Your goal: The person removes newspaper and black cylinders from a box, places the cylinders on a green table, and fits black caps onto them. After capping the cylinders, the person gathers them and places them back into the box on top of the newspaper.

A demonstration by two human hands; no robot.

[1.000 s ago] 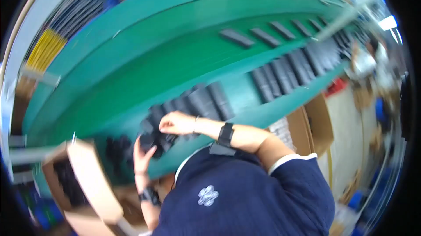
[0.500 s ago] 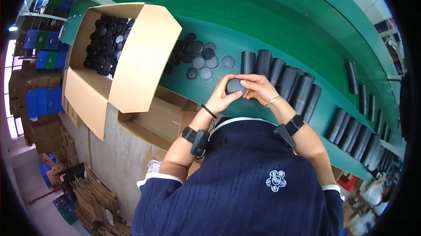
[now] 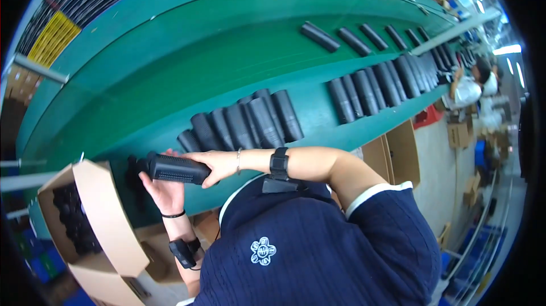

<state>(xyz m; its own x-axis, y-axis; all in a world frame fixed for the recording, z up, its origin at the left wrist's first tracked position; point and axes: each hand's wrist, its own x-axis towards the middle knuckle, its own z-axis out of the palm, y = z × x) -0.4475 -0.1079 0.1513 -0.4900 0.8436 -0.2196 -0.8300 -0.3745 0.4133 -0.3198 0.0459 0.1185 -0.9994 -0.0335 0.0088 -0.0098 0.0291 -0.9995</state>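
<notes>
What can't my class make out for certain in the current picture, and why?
All in the head view:
Right hand: some fingers hidden behind the black tube.
Black pieces in the cardboard box: partly hidden by its raised flap.
Dark pile beside the left hand: shapes merge in darkness.
Co-worker at far right: too small and blurred.

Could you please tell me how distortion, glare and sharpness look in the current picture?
Head view: fisheye distortion bows the edges of the green bench; head view: a ceiling lamp glares white at upper right; head view: the black cylinder and right hand look fairly sharp, while the distant co-worker looks soft.
</notes>
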